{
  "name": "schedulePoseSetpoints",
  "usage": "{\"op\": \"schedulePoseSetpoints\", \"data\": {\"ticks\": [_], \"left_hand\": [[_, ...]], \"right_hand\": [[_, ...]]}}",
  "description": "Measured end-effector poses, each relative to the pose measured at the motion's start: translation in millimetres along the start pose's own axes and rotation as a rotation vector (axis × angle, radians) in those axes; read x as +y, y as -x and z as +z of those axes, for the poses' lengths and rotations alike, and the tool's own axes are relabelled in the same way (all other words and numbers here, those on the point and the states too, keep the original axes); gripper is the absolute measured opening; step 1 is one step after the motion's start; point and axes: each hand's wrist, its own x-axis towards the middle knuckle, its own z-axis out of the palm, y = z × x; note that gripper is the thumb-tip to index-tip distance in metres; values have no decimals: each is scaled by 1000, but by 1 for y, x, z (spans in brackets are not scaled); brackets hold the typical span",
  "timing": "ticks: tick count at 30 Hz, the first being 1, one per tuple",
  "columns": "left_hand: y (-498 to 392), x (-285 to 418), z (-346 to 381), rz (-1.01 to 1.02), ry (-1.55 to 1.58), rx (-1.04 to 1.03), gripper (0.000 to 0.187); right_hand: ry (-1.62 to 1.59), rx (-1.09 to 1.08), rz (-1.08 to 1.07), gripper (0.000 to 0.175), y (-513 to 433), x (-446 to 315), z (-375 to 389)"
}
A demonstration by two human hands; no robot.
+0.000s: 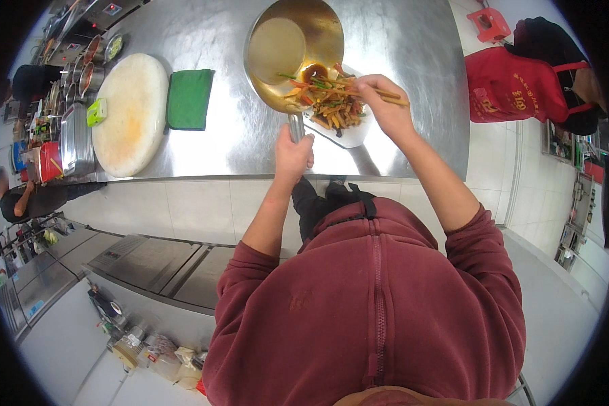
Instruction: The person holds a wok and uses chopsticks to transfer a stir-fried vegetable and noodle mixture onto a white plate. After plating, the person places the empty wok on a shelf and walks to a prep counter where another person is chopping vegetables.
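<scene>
My left hand (295,156) grips the metal handle (296,127) of a wok (325,28). The wok's brownish inside is coated with oil, and dark sauce (314,72) pools near its right rim. Beside and partly under that rim is a white plate (352,139), heaped with stir-fried strips (337,107) of meat and vegetables. Some strips reach across the wok's edge. In my right hand (385,109) is a pair of wooden chopsticks (397,98), their tips among the strips at the wok's lower right side.
Left on the steel table (223,147) are a folded green cloth (190,99), a round cutting board (132,111), stacked metal trays (76,142) and several metal containers (90,78). A person in a red apron (512,86) is at the right; another person (40,200) stands far left.
</scene>
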Motion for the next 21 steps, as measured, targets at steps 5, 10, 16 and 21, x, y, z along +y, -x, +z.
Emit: {"op": "schedulePoseSetpoints", "data": {"ticks": [5,10,16,21], "left_hand": [[-2,-4,0,4,-2,2,18],[-6,-11,-6,5,6,32,20],[-8,-12,-13,-8,41,56,19],[-8,-10,-15,24,31,88,18]], "right_hand": [[-15,71,-13,19,8,9,-6],[-75,106,-49,19,17,14,-9],[-47,117,-61,18,17,17,-9],[-40,118,-52,17,17,13,-6]]}}
